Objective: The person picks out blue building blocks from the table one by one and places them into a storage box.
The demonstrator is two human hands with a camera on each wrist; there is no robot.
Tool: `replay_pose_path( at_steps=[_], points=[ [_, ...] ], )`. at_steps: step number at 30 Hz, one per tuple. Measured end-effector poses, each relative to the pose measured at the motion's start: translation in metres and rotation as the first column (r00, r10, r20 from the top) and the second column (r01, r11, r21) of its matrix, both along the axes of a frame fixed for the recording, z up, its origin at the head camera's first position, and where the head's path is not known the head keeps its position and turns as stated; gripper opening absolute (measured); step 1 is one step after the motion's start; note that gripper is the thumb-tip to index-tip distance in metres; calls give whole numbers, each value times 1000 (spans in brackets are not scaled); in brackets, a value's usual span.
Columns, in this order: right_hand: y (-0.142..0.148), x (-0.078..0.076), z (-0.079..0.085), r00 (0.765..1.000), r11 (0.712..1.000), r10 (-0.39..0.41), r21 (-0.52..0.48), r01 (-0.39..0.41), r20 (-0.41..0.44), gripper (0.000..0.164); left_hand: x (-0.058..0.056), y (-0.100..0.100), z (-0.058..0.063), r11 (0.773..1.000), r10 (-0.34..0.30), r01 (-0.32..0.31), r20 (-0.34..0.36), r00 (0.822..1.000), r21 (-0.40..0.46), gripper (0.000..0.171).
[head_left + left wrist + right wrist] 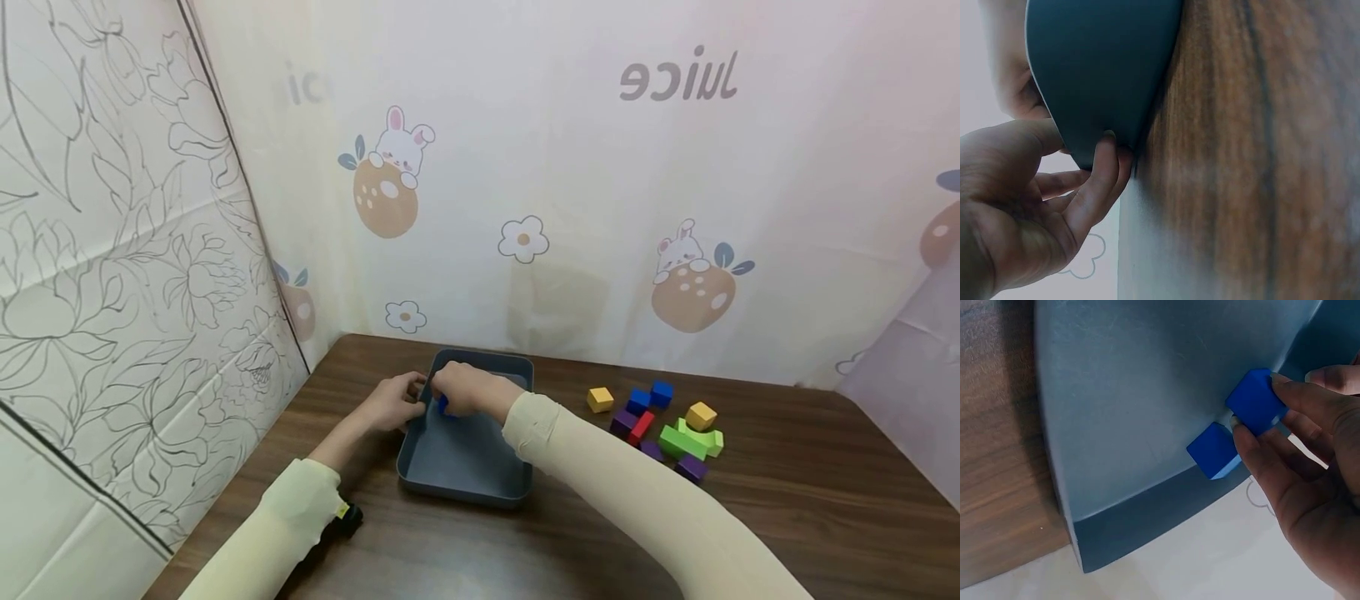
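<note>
A dark grey-blue rectangular tray (468,467) sits on the wooden table. Inside it, near the far left, my right hand (471,390) pinches a blue block (1257,400) between thumb and fingertips. A second blue block (1211,453) lies in the tray right beside the pinched one. My left hand (392,403) grips the tray's left wall, and in the left wrist view its thumb reaches the rim while curled fingers (1105,165) press the outside. The head view shows only a bit of blue under my right hand.
Right of the tray lies a loose group of blocks: yellow (600,400), blue (662,393), red (641,428), purple (691,467) and green (682,442). A patterned curtain (480,167) hangs behind the table, and another (112,250) runs along the left.
</note>
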State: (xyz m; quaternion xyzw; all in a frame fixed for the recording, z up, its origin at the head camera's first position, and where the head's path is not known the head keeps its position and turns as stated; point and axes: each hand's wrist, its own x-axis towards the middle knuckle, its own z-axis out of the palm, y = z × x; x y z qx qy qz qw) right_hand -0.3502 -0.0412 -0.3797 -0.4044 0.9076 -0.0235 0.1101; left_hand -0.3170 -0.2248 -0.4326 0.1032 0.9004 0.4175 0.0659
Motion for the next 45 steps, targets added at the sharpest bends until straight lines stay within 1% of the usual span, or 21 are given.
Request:
replay_pose_path(
  at_steps=[8, 14, 18, 22, 28, 30, 33, 37, 41, 45],
  points=[
    [4, -5, -7, 1000, 1000, 0, 8, 0, -17, 27, 0, 1, 0, 1000, 0, 0, 1, 1000, 13, 48],
    [5, -5, -6, 1000, 1000, 1, 19, 0, -9, 35, 0, 0, -1, 1000, 8, -8, 8, 1000, 7, 48],
    [6, -2, 2, 1000, 1000, -7, -4, 7, 8, 42, -1, 0, -2, 1000, 9, -9, 13, 1000, 11, 46],
    [11, 2, 15, 1000, 1000, 10, -26, -10, -26, 44, -1, 0, -3, 1000, 13, -13, 15, 1000, 20, 47],
    [28, 12, 32, 993, 995, 48, -78, -56, -104, 41, -1, 1, -1, 999, 33, -34, 33, 999, 27, 47],
    [35, 16, 36, 990, 992, 51, -108, -65, -131, 39, -1, 2, -1, 999, 29, -30, 34, 999, 28, 47],
    [46, 21, 38, 985, 987, 45, -144, -69, -167, 39, 0, 1, -1, 999, 28, -29, 36, 999, 28, 47],
    [60, 30, 38, 982, 978, 23, -201, -62, -188, 43, 0, 2, -2, 999, 38, -39, 35, 999, 15, 47],
    [71, 41, 39, 980, 955, 2, -290, -60, -198, 46, 1, 2, -3, 999, 46, -46, 34, 998, 14, 46],
    [80, 53, 42, 979, 929, -45, -369, -32, -199, 47, 1, 3, -3, 999, 47, -47, 29, 998, 13, 47]
  ],
)
